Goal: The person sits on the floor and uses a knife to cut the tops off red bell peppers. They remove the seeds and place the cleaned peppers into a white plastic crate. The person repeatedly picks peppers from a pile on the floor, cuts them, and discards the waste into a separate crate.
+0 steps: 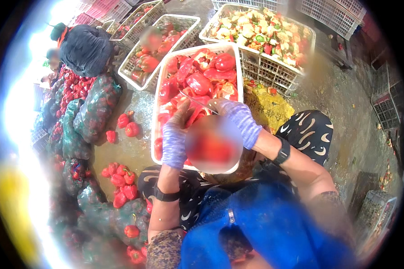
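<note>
My right hand (pixel 237 116), in a purple and white knit glove, grips a small knife (pixel 200 102). Its thin blade points up and left across red pepper flesh. My left hand (pixel 175 141), gloved alike with bare fingertips, has its fingers curled beside a red bell pepper piece (pixel 196 116); a round blur hides whether it holds that piece. Both hands are over the near half of a white plastic crate (pixel 239 64). Inside the crate lie cut red bell peppers (pixel 199 83), some with pale ribs showing.
A crate (pixel 272 65) of pepper cores stands behind right. Another pepper crate (pixel 124 71) is behind left. Loose red peppers (pixel 118 178) and filled green mesh bags (pixel 97 107) lie leftward. A yellow sack (pixel 276 109) is on the wet floor. Farther left bends a person (pixel 86 50) in dark clothing.
</note>
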Demonstrator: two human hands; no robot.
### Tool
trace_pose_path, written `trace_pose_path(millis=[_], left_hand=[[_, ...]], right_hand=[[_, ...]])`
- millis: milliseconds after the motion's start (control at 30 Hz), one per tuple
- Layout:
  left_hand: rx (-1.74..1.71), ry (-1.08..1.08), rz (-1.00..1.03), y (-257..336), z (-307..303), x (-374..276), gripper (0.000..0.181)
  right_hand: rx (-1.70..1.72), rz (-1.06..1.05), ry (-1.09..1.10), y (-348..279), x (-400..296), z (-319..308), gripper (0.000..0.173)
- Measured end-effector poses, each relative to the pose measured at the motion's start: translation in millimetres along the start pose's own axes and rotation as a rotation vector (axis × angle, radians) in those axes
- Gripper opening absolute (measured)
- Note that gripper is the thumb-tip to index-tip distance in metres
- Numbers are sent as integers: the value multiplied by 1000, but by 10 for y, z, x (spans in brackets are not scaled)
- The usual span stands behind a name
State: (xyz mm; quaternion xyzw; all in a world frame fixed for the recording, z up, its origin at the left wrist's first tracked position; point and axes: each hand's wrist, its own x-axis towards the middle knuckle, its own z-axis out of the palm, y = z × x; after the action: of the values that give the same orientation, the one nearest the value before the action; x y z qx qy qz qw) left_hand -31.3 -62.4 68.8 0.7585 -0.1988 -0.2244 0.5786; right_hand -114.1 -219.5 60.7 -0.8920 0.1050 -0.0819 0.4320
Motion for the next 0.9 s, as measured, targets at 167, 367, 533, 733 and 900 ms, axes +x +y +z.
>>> trace_pose_path(millis=[167, 367, 533, 733, 900], left_hand=[[-21, -70, -23, 75, 59, -104, 71], [0, -167, 28, 135, 203, -216, 84], [-187, -242, -16, 182, 261, -221, 83], [-550, -465, -332, -82, 319, -158, 74], [-453, -475, -256, 61, 459, -44, 80]], right_hand=[[-1, -24, -33, 56, 23, -9, 52], [105, 6, -19, 222, 31, 39, 40], [363, -9, -61, 257, 8, -180, 45], [314, -108, -150, 361, 95, -281, 46], [355, -148, -165, 379, 146, -609, 41]])
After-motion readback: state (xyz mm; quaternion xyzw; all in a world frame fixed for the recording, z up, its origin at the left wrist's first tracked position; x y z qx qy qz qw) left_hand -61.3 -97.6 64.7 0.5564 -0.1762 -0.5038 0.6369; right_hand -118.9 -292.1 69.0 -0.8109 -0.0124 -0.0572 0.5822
